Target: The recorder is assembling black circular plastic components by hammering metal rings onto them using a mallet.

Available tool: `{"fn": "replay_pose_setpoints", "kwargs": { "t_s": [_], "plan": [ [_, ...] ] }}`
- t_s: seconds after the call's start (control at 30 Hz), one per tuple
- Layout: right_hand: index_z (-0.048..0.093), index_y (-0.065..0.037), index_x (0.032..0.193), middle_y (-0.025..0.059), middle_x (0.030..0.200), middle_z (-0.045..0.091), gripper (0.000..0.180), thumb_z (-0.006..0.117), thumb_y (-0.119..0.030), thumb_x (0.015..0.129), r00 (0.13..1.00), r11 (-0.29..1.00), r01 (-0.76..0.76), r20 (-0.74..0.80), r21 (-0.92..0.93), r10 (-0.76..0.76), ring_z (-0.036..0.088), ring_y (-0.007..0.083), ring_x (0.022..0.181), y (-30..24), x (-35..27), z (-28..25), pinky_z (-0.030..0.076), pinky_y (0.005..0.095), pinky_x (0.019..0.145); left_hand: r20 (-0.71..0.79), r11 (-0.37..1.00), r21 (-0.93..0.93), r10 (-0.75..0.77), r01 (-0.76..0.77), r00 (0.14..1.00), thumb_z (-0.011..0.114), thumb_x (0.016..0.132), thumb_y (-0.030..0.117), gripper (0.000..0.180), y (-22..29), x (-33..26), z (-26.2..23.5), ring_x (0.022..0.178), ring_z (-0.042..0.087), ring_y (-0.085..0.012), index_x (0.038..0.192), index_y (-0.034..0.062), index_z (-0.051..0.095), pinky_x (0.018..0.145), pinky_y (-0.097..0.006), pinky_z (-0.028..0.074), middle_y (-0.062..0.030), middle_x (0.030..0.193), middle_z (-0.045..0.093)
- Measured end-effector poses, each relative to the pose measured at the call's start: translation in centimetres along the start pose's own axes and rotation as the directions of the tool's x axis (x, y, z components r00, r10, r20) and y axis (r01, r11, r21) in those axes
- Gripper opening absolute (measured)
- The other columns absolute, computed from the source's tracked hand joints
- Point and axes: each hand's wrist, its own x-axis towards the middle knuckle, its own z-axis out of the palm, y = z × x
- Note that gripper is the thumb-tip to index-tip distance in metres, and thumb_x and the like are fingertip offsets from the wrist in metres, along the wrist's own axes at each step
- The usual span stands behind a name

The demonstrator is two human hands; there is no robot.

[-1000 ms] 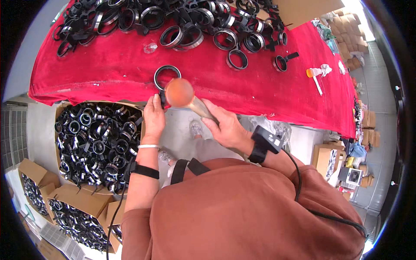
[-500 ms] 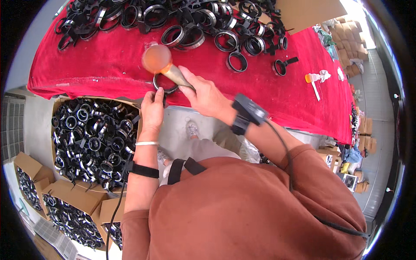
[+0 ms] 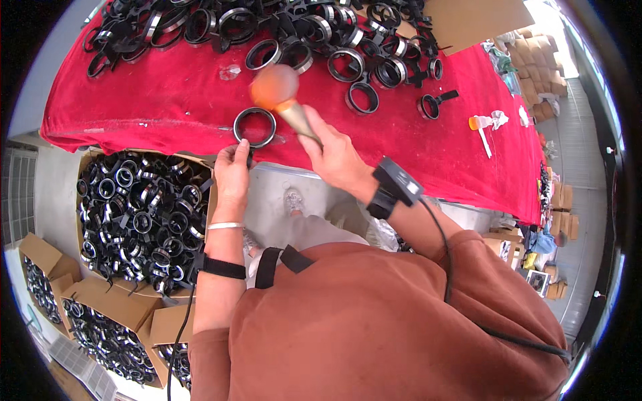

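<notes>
Fingers of my left hand (image 3: pixel 232 177) are closed on the handle end of a black ring with a metal rim (image 3: pixel 237 125), which rests near the front edge of the red cloth. Most of that handle is hidden by the fingers. My right hand (image 3: pixel 340 158) grips a mallet (image 3: pixel 294 115) by its tan handle. Blurred by motion, the orange, see-through mallet head stands just above and right of the ring, apart from it. Behind them on the cloth lies a heap of similar black rings with handles (image 3: pixel 348 65).
A large carton (image 3: pixel 212 200) full of rings stands left of my legs, with smaller filled cartons (image 3: pixel 110 301) nearer. One ring with a handle (image 3: pixel 429 107) lies apart at right. Beyond it sits a second orange-headed tool (image 3: pixel 476 123). A cardboard flap (image 3: pixel 471 23) borders the heap.
The mallet has moved right and away from the ring, which now shows whole. My right hand shifted right with it. My left hand still holds the ring's handle.
</notes>
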Motion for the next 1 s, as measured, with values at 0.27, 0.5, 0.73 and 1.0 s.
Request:
{"fn": "replay_pose_setpoints", "kwargs": {
  "t_s": [0.27, 0.5, 0.73, 1.0],
  "plan": [
    [0.042, -0.001, 0.129, 0.029, 0.094, 0.058, 0.045, 0.054, -0.015, 0.088, 0.988, 0.972, -0.152, 0.012, 0.177, 0.153, 0.062, 0.0398, 0.086, -2.6, 0.8, -2.8, 0.049, 0.0409, 0.073, 0.03, 0.996, 0.088, 0.012, -0.014, 0.999, 0.066, 0.083, 0.03, 0.049, -1.9, 2.1, -1.3, 0.065, 0.057, -0.0138, 0.103, -0.0099, 0.047, 0.061, -0.026, 0.047, -0.0115, 0.082, 0.06],
    [0.04, -0.006, 0.132, 0.0256, 0.095, 0.058, 0.047, 0.053, -0.013, 0.087, 0.97, 0.969, -0.231, 0.095, 0.092, 0.223, 0.061, 0.038, 0.088, -0.5, -6.5, 0.0, 0.048, 0.0382, 0.076, -0.001, 0.984, 0.175, 0.032, -0.031, 0.999, 0.065, 0.084, 0.033, 0.048, -1.8, 3.0, -0.9, 0.074, 0.054, -0.0134, 0.101, -0.0091, 0.048, 0.065, -0.027, 0.046, -0.0119, 0.088, 0.059],
    [0.049, 0.0, 0.116, 0.0235, 0.09, 0.059, 0.038, 0.06, -0.019, 0.085, 0.912, 0.899, -0.4, 0.177, 0.179, 0.371, 0.062, 0.0344, 0.083, -0.6, -6.8, -1.3, 0.048, 0.0396, 0.072, 0.004, 0.941, 0.327, 0.09, -0.086, 0.996, 0.063, 0.084, 0.038, 0.044, -1.3, 2.4, -1.4, 0.068, 0.051, -0.0119, 0.087, -0.0044, 0.055, 0.06, -0.025, 0.043, -0.0063, 0.075, 0.057],
    [0.048, -0.005, 0.125, 0.0006, 0.075, 0.054, 0.039, 0.056, -0.022, 0.091, 0.678, 0.428, -0.732, 0.501, 0.53, 0.539, 0.053, 0.0074, 0.066, 0.4, -7.4, -2.7, 0.045, 0.0231, 0.057, 0.183, 0.993, 0.108, 0.021, -0.041, 0.983, 0.061, 0.086, 0.038, 0.037, -1.9, 1.9, -1.7, 0.07, 0.055, -0.0086, 0.082, 0.0011, 0.061, 0.061, -0.023, 0.046, -0.0015, 0.078, 0.061]
  ]
}}
